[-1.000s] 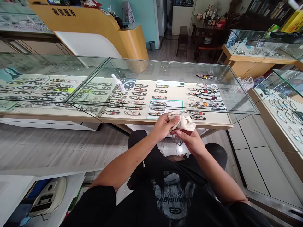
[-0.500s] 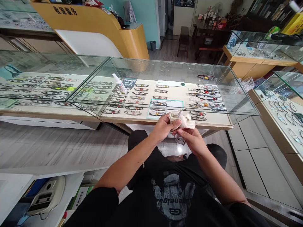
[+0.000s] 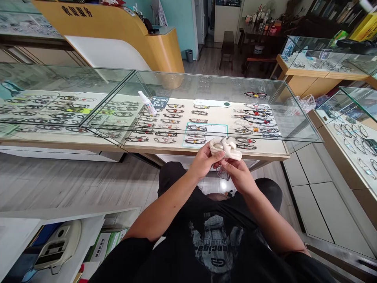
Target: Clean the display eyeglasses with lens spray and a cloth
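A cream cloth (image 3: 234,152) is bunched between my two hands above the front edge of the glass display case (image 3: 253,158). My left hand (image 3: 204,160) is closed on the cloth from the left, its thumb pressed on top. From the right, my right hand (image 3: 239,173) pinches at a pair of eyeglasses (image 3: 223,173), close under the cloth. One lens hangs below my fingers; the rest of the glasses is mostly wrapped in the cloth or hidden by my hands.
A white spray bottle (image 3: 147,103) stands on the case, above rows of eyeglass frames (image 3: 165,140). More display cases (image 3: 338,153) line the right side. At lower left an open drawer (image 3: 91,220) holds a pale device (image 3: 60,245) and boxes. A wooden counter (image 3: 165,51) is behind.
The cloth's folds have shifted slightly between my fingers. Both hands keep nearly the same place and grip, and the view has moved a little.
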Tool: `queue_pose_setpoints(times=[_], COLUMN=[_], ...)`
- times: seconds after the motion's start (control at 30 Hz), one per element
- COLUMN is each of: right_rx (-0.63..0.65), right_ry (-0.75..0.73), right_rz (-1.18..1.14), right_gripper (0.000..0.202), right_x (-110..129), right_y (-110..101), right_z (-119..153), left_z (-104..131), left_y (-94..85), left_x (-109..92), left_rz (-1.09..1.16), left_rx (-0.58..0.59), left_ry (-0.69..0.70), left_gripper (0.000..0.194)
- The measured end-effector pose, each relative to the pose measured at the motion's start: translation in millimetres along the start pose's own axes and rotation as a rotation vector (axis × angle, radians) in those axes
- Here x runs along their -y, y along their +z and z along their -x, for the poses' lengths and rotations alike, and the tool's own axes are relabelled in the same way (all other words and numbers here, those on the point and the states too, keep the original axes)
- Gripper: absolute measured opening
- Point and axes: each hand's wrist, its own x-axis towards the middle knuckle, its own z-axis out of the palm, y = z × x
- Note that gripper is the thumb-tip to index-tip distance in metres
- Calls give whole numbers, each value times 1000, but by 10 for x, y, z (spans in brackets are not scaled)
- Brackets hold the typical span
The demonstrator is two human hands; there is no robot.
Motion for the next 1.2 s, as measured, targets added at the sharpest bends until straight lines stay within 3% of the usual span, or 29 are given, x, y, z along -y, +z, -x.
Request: queue_pose_setpoints(times=[0.13,0.43,0.7,0.93,1.07,1.2], right_rx=[11,-3,3,-5,-11,-19], right_ry=[-4,-21,-35,-54,-48,-50], right_rz=[58,35,89,65,36,53], right_gripper=[28,27,35,26,29,32], right_x=[-54,29,-28,6,11,15], right_y=[8,-116,21,-46,-34,-30], right_z=[10,-5,17,24,19,27], left_z=[-15,-9,-35,-15,38,73], left_y=[54,-29,71,103,138,155], left_x=[49,-16,5,-53,-73,-65], left_rz=[-5,53,-30,-13,-13,-60], left_rx=[-120,62,-73,-51,-92,-113], left_ry=[-7,-14,-13,49,74,81], left_gripper=[62,57,66,60,70,55])
